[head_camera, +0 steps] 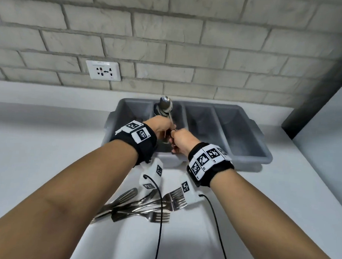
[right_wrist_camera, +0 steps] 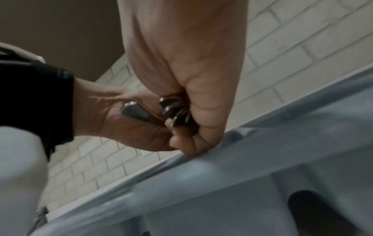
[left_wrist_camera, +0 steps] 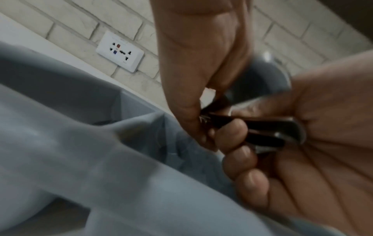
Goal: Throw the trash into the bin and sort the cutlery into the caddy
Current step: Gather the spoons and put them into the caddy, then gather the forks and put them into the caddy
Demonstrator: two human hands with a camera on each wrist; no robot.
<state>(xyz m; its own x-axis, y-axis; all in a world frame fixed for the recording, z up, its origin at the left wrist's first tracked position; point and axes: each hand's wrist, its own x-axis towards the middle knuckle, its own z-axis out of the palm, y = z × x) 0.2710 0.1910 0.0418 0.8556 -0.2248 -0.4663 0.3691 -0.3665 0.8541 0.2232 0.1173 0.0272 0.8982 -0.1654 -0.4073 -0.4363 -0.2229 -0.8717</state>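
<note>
A grey four-compartment caddy [head_camera: 245,142] stands on the white counter against the brick wall. Both hands meet over the near end of its second compartment from the left. My left hand [head_camera: 162,128] curls its fingers [left_wrist_camera: 240,140] round one spoon handle [left_wrist_camera: 272,132] that lies across its palm. My right hand [head_camera: 180,140] grips a bundle of metal handle ends [right_wrist_camera: 175,111] in its fist [right_wrist_camera: 201,121]. A spoon bowl [head_camera: 165,106] sticks up above the hands, over the caddy. Several forks [head_camera: 155,206] lie in a loose pile on the counter below my wrists.
A white wall socket [head_camera: 103,70] sits on the brick wall to the left of the caddy. A dark pillar [head_camera: 318,94] stands at the right. Two black cables [head_camera: 160,218] hang from the wrist cameras over the forks. The counter [head_camera: 35,141] stretches left.
</note>
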